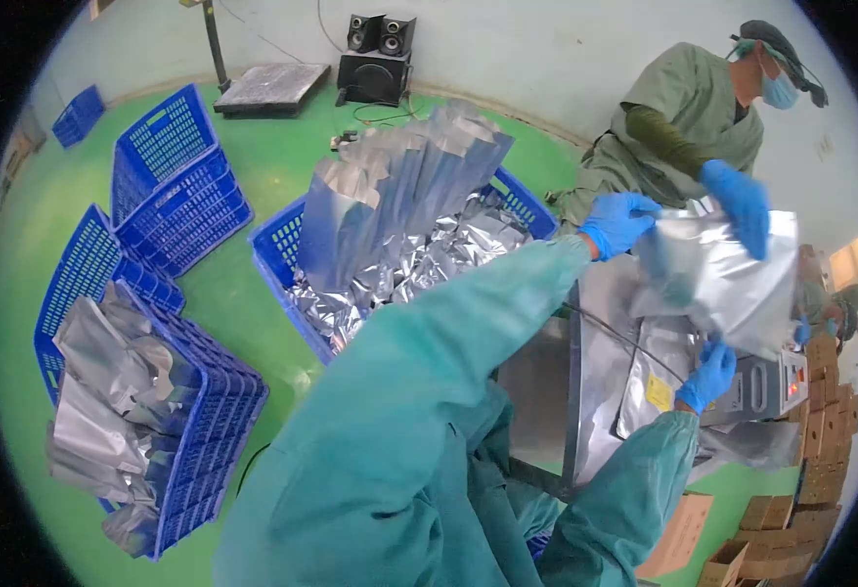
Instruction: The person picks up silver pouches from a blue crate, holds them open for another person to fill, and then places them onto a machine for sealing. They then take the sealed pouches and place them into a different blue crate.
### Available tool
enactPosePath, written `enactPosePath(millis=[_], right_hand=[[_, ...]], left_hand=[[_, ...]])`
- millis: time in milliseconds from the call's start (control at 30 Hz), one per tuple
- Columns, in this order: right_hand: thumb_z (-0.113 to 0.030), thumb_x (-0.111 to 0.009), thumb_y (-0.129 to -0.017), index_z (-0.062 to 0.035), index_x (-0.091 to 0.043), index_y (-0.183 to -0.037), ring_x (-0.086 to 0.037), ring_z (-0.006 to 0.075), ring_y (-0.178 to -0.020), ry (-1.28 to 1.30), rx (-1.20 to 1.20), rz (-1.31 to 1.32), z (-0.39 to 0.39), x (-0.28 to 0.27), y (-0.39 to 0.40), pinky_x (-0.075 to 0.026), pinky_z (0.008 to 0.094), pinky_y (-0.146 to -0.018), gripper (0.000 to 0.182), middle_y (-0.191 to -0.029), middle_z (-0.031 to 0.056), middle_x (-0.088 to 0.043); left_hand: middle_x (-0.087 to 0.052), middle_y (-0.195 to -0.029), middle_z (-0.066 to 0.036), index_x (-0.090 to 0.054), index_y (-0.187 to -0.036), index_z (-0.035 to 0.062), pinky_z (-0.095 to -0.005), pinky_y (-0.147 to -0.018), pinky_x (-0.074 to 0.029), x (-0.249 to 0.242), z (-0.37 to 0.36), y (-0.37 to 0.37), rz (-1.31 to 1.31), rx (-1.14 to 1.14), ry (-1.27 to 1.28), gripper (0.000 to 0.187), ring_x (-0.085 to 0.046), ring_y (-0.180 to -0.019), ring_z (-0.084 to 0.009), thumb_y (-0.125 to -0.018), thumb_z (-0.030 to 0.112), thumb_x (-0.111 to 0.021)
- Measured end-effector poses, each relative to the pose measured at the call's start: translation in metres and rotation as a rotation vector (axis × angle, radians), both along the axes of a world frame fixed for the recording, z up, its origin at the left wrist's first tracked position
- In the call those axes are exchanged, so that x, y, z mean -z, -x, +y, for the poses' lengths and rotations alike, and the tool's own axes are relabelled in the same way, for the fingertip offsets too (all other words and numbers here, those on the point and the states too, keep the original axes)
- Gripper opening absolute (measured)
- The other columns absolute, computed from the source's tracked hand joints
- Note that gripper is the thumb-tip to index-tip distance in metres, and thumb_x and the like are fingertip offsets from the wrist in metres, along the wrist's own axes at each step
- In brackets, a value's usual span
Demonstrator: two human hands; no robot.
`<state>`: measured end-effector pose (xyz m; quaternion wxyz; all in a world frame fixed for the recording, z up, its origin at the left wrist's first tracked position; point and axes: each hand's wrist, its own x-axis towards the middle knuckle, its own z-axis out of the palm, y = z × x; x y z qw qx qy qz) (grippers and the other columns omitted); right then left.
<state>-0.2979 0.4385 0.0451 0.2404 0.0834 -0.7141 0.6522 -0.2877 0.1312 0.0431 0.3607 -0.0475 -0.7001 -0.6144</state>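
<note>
A silver foil bag [742,284] hangs over the metal table [600,367], slightly blurred. My left hand [619,225], in a blue glove, is closed on its upper left corner. Lower down, my right hand [708,377] has its gloved fingers closed at the bag's bottom edge. A co-worker's gloved hand [742,205] reaches over the top of the same bag. Beneath it lies another foil pouch [641,406] bearing a yellow label [660,392], beside a dark cable.
A machine with a red display [792,384] stands beyond my right hand. Blue crates with foil bags stand at centre [287,303] and left [223,430]. Stacked blue crates [179,210], a platform scale [272,88], speakers [375,68] and cardboard boxes [820,440] surround the area.
</note>
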Motion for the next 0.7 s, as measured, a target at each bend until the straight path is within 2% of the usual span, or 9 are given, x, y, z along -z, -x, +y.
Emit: enactPosePath(millis=[100, 200, 300, 433, 567, 600, 633, 667, 700], right_hand=[[-0.014, -0.052, -0.091, 0.0026, -0.057, -0.109, -0.056, 0.0140, -0.081, 0.020, 0.107, -0.012, -0.006, -0.004, -0.008, -0.046, 0.0259, -0.071, 0.025, -0.096, 0.0070, -0.061], [-0.015, -0.054, -0.091, 0.0013, -0.059, -0.107, -0.055, 0.0122, -0.079, -0.163, 0.070, 0.067, -0.028, -0.002, -0.021, -0.045, 0.0246, -0.069, 0.023, -0.096, 0.0053, -0.061], [-0.012, -0.056, -0.087, -0.0014, -0.062, -0.100, -0.056, 0.0119, -0.081, -0.361, -0.181, -0.071, -0.095, -0.023, -0.064, -0.044, 0.0244, -0.073, 0.018, -0.091, 0.0040, -0.062], [-0.016, -0.058, -0.084, -0.0031, -0.060, -0.103, -0.063, 0.0252, -0.084, -0.636, -0.668, -0.043, -0.222, -0.021, -0.125, -0.048, 0.0325, -0.075, 0.023, -0.090, 0.0164, -0.064], [-0.042, -0.062, -0.073, -0.0068, -0.065, -0.093, -0.062, 0.0332, -0.083, -0.997, -0.918, -0.121, -0.350, 0.053, -0.155, -0.048, 0.0408, -0.075, 0.041, -0.091, 0.0170, -0.064], [-0.045, -0.061, -0.070, -0.0075, -0.067, -0.091, -0.063, 0.0337, -0.081, -1.009, -0.950, -0.161, -0.371, 0.072, -0.166, -0.048, 0.0429, -0.075, 0.044, -0.087, 0.0170, -0.065], [-0.051, -0.063, -0.068, -0.0060, -0.066, -0.090, -0.062, 0.0344, -0.081, -1.024, -0.920, -0.162, -0.393, 0.104, -0.177, -0.048, 0.0427, -0.075, 0.050, -0.087, 0.0180, -0.064], [-0.056, -0.064, -0.066, -0.0046, -0.065, -0.088, -0.062, 0.0350, -0.082, -1.038, -0.888, -0.157, -0.409, 0.125, -0.187, -0.048, 0.0426, -0.075, 0.056, -0.086, 0.0190, -0.064], [-0.055, -0.064, -0.067, -0.0048, -0.065, -0.085, -0.061, 0.0353, -0.081, -0.990, -0.871, -0.129, -0.412, 0.119, -0.200, -0.048, 0.0437, -0.074, 0.053, -0.085, 0.0183, -0.064]], left_hand=[[-0.062, -0.108, -0.013, -0.061, -0.109, 0.0024, -0.0347, -0.087, -0.046, -0.041, -0.061, -0.121, 0.540, -0.274, 0.312, 0.032, -0.058, -0.102, -0.0236, -0.077, 0.002, -0.062], [-0.063, -0.104, -0.016, -0.059, -0.109, -0.0036, -0.0349, -0.088, -0.047, -0.032, -0.140, -0.217, 0.428, -0.169, 0.007, 0.026, -0.060, -0.098, -0.0243, -0.083, -0.001, -0.055], [-0.064, -0.105, -0.012, -0.061, -0.108, -0.0008, -0.0314, -0.090, -0.045, 0.046, -0.290, -0.241, 0.023, -0.835, 0.232, 0.032, -0.060, -0.099, -0.0205, -0.079, -0.007, -0.046], [-0.061, -0.112, -0.013, -0.058, -0.114, -0.0002, -0.0319, -0.094, -0.041, 0.198, -0.452, -0.268, -0.313, -0.664, 0.308, 0.041, -0.054, -0.110, -0.0208, -0.077, -0.009, -0.042], [-0.063, -0.095, -0.014, -0.059, -0.101, -0.0012, -0.0340, -0.080, -0.046, 0.219, -0.450, -0.281, -0.822, -0.257, 0.315, 0.025, -0.058, -0.089, -0.0211, -0.080, 0.010, -0.050], [-0.061, -0.088, -0.016, -0.058, -0.095, -0.0023, -0.0352, -0.074, -0.046, 0.205, -0.432, -0.285, -0.912, -0.238, 0.622, 0.026, -0.057, -0.080, -0.0224, -0.080, 0.018, -0.051], [-0.061, -0.092, -0.017, -0.059, -0.099, -0.0017, -0.0349, -0.079, -0.045, 0.193, -0.418, -0.280, -0.962, -0.303, 0.572, 0.028, -0.057, -0.088, -0.0237, -0.081, 0.016, -0.050], [-0.062, -0.100, -0.017, -0.060, -0.103, -0.0004, -0.0347, -0.086, -0.043, 0.250, -0.462, -0.272, -0.906, -0.265, 0.617, 0.029, -0.057, -0.097, -0.0238, -0.082, 0.018, -0.049], [-0.061, -0.109, -0.017, -0.060, -0.107, 0.0000, -0.0346, -0.092, -0.040, 0.167, -0.392, -0.276, -0.868, -0.193, 0.414, 0.032, -0.055, -0.104, -0.0231, -0.084, 0.020, -0.050]])
